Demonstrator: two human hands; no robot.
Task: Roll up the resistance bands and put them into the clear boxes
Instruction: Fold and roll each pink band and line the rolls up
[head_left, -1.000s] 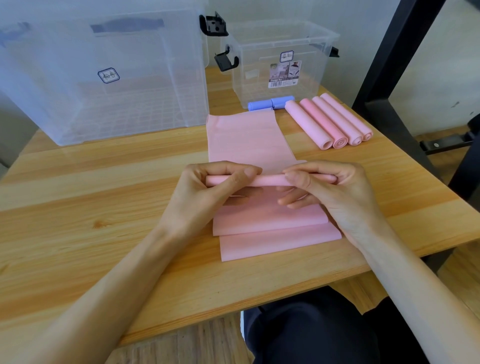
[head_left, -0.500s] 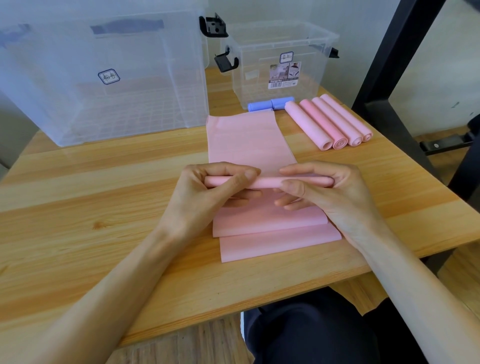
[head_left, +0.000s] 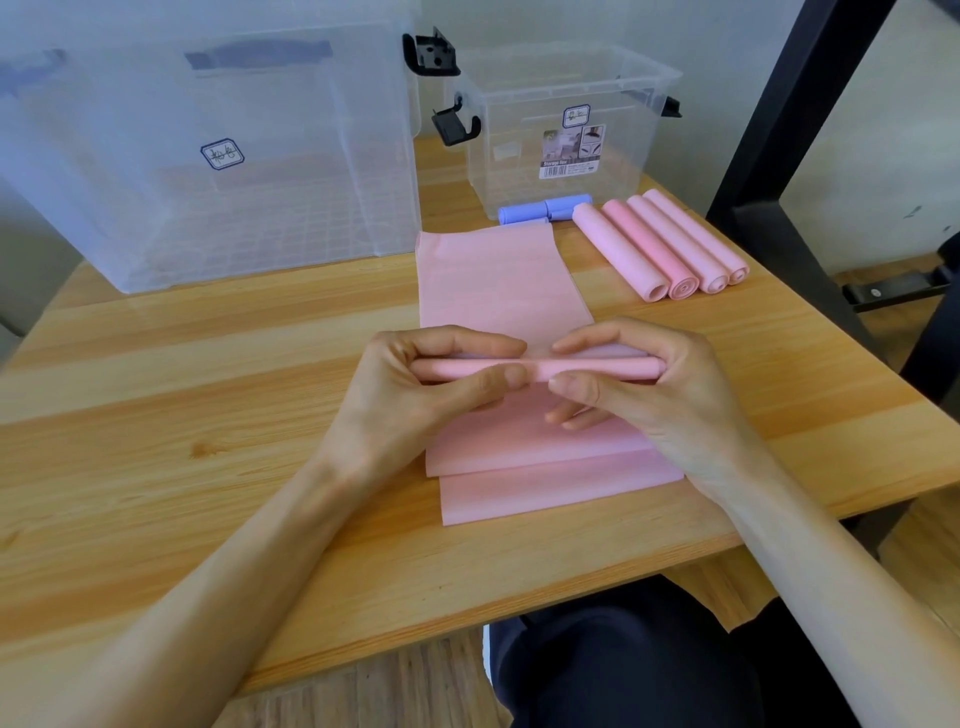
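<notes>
A flat pink resistance band (head_left: 498, 280) lies on the wooden table (head_left: 156, 441), stretching away from me. Its near end is wound into a thin pink roll (head_left: 602, 368). My left hand (head_left: 415, 400) pinches the roll's left half between thumb and fingers. My right hand (head_left: 654, 395) pinches its right half the same way. More flat pink band layers (head_left: 550, 483) lie under my hands. Several finished pink rolls (head_left: 660, 244) rest side by side at the back right, with a blue roll (head_left: 545, 208) behind them. A large clear box (head_left: 208, 156) and a small clear box (head_left: 566, 119) stand at the back.
A black metal frame (head_left: 779, 171) rises just past the table's right edge. Black latches (head_left: 457, 124) hang between the two boxes. My lap in dark trousers (head_left: 649, 660) sits below the table's front edge.
The pink roll has turned slightly under my fingers. My hands stay in nearly the same place, with the right fingers shifted a little along the roll.
</notes>
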